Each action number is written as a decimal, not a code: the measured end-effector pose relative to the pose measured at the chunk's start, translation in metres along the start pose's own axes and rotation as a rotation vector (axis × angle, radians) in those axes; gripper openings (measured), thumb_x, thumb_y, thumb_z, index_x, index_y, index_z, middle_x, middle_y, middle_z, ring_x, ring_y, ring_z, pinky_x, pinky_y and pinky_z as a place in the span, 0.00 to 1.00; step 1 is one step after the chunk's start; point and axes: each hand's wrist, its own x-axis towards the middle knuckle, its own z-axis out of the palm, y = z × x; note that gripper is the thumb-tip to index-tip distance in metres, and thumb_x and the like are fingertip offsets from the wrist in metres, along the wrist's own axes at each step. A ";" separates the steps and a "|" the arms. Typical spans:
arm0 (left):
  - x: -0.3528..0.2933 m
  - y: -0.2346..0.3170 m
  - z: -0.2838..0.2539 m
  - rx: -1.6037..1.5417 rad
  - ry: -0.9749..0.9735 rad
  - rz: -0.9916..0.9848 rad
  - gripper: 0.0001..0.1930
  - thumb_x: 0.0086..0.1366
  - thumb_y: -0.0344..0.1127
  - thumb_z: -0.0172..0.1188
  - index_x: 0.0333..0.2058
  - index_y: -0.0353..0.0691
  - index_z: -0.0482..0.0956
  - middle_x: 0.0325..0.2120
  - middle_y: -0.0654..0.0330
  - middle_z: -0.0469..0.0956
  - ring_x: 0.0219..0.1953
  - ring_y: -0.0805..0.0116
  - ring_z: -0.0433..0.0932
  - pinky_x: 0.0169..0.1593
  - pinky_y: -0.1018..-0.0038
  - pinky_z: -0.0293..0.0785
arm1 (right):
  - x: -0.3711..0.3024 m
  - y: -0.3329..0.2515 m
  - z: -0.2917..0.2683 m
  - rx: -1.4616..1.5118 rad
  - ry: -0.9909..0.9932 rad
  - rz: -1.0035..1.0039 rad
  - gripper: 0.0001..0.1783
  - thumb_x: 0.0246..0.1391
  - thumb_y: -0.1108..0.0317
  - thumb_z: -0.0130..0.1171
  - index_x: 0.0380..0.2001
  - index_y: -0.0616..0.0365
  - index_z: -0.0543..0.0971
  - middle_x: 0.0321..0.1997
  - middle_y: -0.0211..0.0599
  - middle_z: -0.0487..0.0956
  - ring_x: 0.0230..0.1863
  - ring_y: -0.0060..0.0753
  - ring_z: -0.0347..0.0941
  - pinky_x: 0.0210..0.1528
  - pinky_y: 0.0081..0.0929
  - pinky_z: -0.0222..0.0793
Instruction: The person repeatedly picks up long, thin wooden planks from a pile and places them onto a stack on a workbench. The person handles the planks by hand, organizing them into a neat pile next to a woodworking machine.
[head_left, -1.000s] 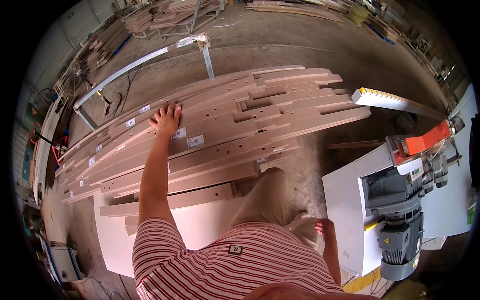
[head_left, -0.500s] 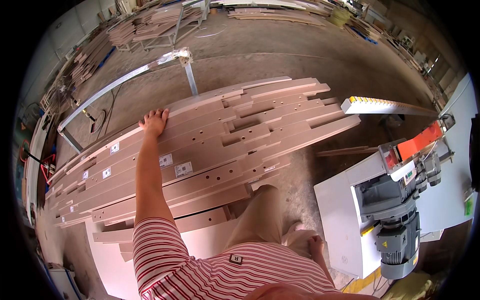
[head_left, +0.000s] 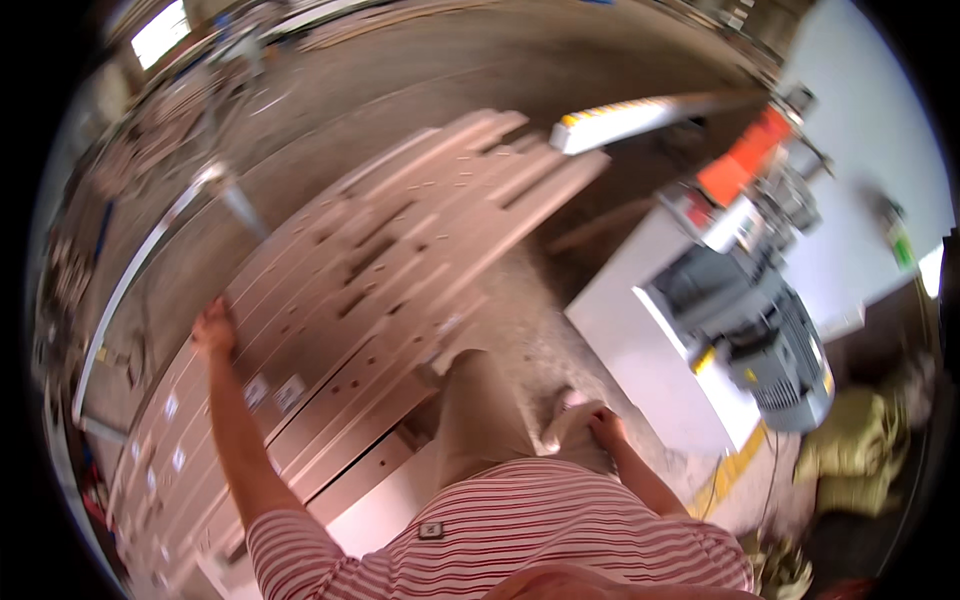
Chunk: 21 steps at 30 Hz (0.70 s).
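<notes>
Left hand flat on stacked boards, blurred.

A heap of long drilled wooden boards lies across white panels on the dusty concrete floor.

Grey electric motor on a white machine cabinet, well right of the right hand. Orange housing beyond it, farther right and up. White roller rail with a yellow edge far above the hands. Metal frame rail just left of the left hand. Concrete floor, dusty, between the hands. Picture blurred.
</notes>
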 end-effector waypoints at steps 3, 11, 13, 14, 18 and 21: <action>-0.005 0.105 -0.049 -0.284 -0.128 -0.096 0.31 0.70 0.63 0.26 0.66 0.61 0.56 0.68 0.60 0.51 0.69 0.58 0.50 0.68 0.53 0.44 | -0.027 0.028 -0.013 -0.018 0.089 0.141 0.18 0.46 0.54 0.58 0.40 0.48 0.80 0.38 0.42 0.82 0.42 0.45 0.78 0.45 0.39 0.73; -0.008 0.071 -0.018 -0.277 -0.025 -0.003 0.37 0.69 0.65 0.28 0.68 0.48 0.50 0.70 0.58 0.46 0.71 0.60 0.44 0.70 0.60 0.41 | -0.019 0.023 -0.008 -0.017 0.063 0.155 0.18 0.48 0.51 0.55 0.40 0.45 0.80 0.41 0.41 0.82 0.45 0.47 0.77 0.48 0.41 0.71; -0.016 0.076 -0.025 -0.291 -0.027 -0.009 0.37 0.69 0.65 0.29 0.68 0.47 0.49 0.70 0.58 0.46 0.71 0.60 0.44 0.70 0.60 0.41 | -0.018 0.021 -0.008 -0.009 0.057 0.186 0.18 0.48 0.50 0.55 0.40 0.45 0.80 0.42 0.40 0.82 0.46 0.45 0.77 0.48 0.40 0.71; -0.023 0.078 -0.032 -0.292 -0.039 -0.027 0.37 0.69 0.65 0.30 0.68 0.47 0.49 0.70 0.58 0.45 0.71 0.60 0.44 0.70 0.60 0.41 | -0.021 0.015 -0.011 -0.020 0.049 0.197 0.18 0.48 0.51 0.54 0.40 0.44 0.80 0.43 0.40 0.81 0.47 0.46 0.77 0.49 0.40 0.71; -0.037 0.076 -0.036 -0.288 -0.040 -0.041 0.37 0.69 0.65 0.30 0.69 0.48 0.49 0.70 0.58 0.45 0.71 0.61 0.44 0.70 0.60 0.41 | -0.017 0.014 -0.011 -0.059 0.071 0.193 0.18 0.48 0.50 0.54 0.40 0.45 0.80 0.43 0.41 0.81 0.47 0.47 0.76 0.49 0.41 0.71; -0.049 0.081 -0.044 -0.293 0.006 -0.008 0.38 0.68 0.66 0.29 0.69 0.48 0.49 0.70 0.59 0.45 0.71 0.61 0.43 0.70 0.60 0.41 | -0.019 0.019 -0.007 -0.051 0.085 0.186 0.18 0.49 0.51 0.53 0.40 0.45 0.80 0.43 0.42 0.81 0.47 0.47 0.76 0.49 0.42 0.71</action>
